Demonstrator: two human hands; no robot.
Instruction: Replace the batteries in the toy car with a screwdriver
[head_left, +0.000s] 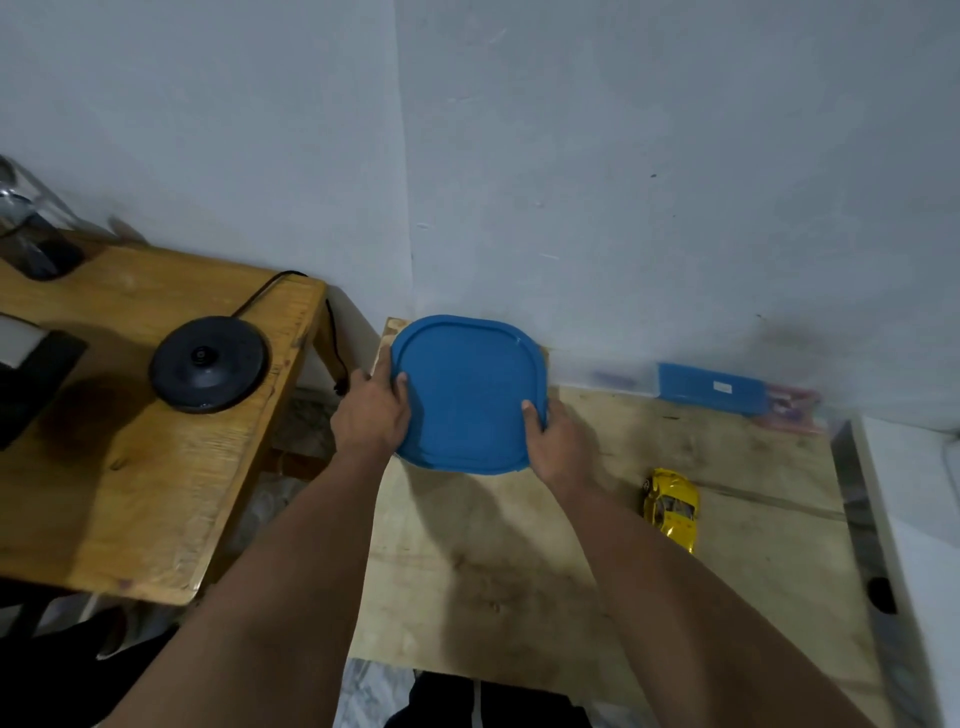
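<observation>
Now both hands, left (370, 410) and right (558, 447), grip the lidded blue container (467, 395); contents hidden.

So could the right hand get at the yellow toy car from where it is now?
Probably yes, once it lets go. The right hand grips the blue lid along with the left hand; the yellow toy car lies close on bare table, nothing between.

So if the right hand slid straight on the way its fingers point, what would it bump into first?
The right hand grips the blue lid and points toward the wall. Past the lid's edge, the wall probably comes first, though depth is hard to judge.
</observation>
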